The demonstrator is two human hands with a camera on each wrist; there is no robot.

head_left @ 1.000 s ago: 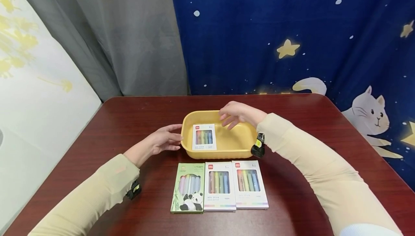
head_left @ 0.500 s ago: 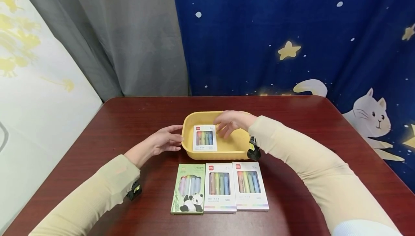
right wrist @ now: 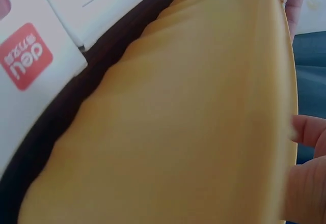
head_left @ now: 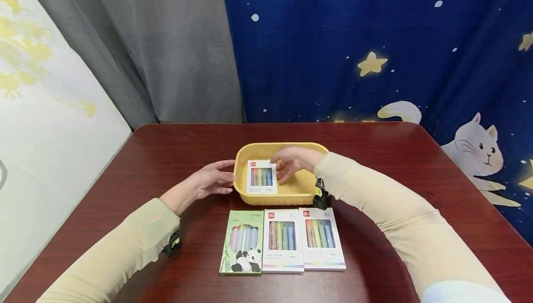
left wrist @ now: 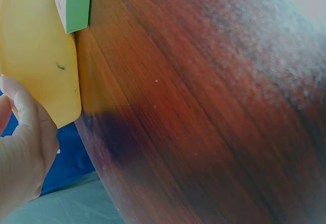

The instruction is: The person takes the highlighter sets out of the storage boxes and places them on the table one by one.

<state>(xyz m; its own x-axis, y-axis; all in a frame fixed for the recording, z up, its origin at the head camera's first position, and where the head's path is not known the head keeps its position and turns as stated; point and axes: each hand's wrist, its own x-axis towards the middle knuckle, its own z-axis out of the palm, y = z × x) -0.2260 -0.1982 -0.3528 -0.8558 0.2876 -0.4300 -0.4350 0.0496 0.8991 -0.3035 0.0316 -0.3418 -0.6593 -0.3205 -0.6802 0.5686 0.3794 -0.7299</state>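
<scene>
A yellow plastic basket sits on the table, with a white box of coloured highlighters lying in its left half. My left hand touches the basket's left end, its fingers loosely extended. In the left wrist view that hand is beside the basket wall. My right hand reaches inside the basket, fingers bent at the right edge of the highlighter box; whether they press it is hard to tell. In the right wrist view the basket's outer wall hides most of that hand.
In front of the basket lie a green panda-print pen box, a white highlighter box and a second white highlighter box, side by side. The dark red table ends at grey and blue curtains.
My right hand has come down from over the basket's back rim and moved left to the highlighter box. That box has shifted slightly left. My left hand has stayed at the basket's end.
</scene>
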